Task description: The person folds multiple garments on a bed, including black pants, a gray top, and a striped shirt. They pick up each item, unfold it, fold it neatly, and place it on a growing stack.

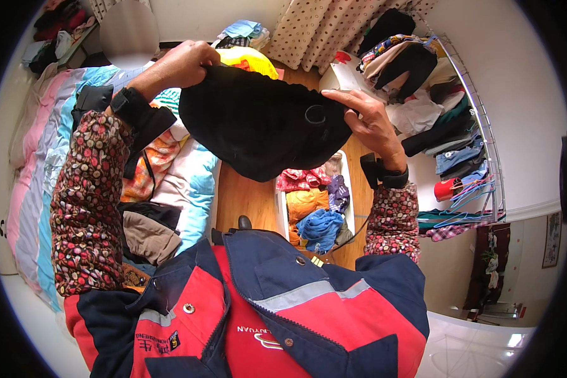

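A black cloth garment (260, 120) hangs stretched between my two hands, in front of my chest. My left hand (189, 61) pinches its upper corner at the left. At the right corner, my right hand (366, 118) holds the edge between thumb and fingers, with the index finger laid out along the top. A small round outline marks the cloth near that hand. Below the garment, a white storage bin (351, 198) on the wooden floor (238, 201) holds folded clothes, among them an orange piece (306, 204) and a blue piece (320, 229).
To the left stands a bed with a striped sheet (42, 137) and loose clothes, including a brown folded garment (151, 236). A metal rack (489, 137) with clothes and hangers runs along the right wall. Behind the garment lie a yellow bag (253, 60) and a patterned curtain (312, 33).
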The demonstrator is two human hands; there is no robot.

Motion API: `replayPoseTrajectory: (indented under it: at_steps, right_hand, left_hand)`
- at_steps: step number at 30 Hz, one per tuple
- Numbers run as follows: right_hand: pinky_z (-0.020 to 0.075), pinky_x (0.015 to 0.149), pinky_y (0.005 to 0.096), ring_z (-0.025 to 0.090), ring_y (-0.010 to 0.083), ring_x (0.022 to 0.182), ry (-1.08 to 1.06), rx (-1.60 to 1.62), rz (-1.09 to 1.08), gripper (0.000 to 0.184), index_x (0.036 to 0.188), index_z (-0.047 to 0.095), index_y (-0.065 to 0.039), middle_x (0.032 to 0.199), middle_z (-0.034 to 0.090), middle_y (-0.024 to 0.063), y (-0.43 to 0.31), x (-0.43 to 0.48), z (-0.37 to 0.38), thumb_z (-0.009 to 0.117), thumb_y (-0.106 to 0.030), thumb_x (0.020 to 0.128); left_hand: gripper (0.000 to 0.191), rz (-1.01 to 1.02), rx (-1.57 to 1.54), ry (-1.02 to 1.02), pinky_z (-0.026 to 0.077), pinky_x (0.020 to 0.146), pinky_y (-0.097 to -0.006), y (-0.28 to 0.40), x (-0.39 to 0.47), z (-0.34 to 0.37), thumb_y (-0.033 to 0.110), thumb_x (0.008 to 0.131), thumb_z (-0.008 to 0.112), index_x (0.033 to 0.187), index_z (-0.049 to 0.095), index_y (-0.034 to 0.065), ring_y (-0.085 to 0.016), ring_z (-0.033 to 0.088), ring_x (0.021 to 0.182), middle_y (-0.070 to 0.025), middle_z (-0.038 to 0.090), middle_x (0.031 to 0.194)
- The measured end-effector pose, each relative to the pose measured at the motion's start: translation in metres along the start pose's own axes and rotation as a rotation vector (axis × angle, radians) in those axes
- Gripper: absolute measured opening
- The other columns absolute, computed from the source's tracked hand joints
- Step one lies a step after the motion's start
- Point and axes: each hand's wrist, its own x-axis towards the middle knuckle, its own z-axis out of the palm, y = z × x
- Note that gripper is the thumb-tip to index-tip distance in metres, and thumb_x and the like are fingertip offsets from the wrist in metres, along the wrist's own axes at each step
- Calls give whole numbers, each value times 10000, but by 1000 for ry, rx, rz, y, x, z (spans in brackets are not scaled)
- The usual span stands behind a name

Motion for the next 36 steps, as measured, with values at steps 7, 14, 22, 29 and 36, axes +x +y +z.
replayPoseTrajectory:
  at_steps: [7, 14, 22, 29, 36]
  right_hand:
    - [511, 702, 380, 636, 342, 760, 53, 55, 71, 355, 1079, 634, -70, 885, 645, 198, -18, 4, 0, 564, -12, 736]
    - [442, 660, 265, 510, 156, 726, -10, 254, 120, 252, 950, 582, 49, 823, 549, 83, 0, -6, 39, 541, 12, 704]
    - [432, 998, 353, 571, 285, 1134, -54, 618, 236, 882, 1495, 293, -86, 1277, 549, 230, -49, 19, 132, 767, -214, 762]
    - [522, 829, 371, 669, 325, 918, 165, 169, 214, 302, 1021, 686, -41, 989, 682, 180, -10, 41, 152, 631, 52, 739]
    - [525, 767, 360, 679, 279, 894, 34, 12, 241, 312, 974, 727, -125, 969, 713, 81, 34, 60, 69, 596, 1, 720]
  left_hand:
    - [242, -260, 373, 163, 531, 799, -462, -1, 5, 2, 57, 729, 544, 911, 699, 18, -397, 669, 874, -221, 692, 882]
    - [285, -448, -845, 124, 581, 610, -328, -8, 14, 20, 40, 837, 444, 1052, 629, 24, -190, 661, 689, -67, 647, 883]
    - [273, -306, -436, 183, 511, 787, -347, 39, 26, 34, 112, 756, 580, 983, 705, 28, -285, 667, 839, -193, 695, 903]
    - [263, -54, 338, 203, 494, 816, -443, 33, -19, -5, 19, 725, 609, 978, 655, 78, -348, 604, 1031, -146, 626, 1002]
    - [322, -168, 261, 92, 493, 850, -399, -36, -53, -29, -50, 706, 597, 991, 675, 78, -317, 607, 1036, -130, 637, 1000]
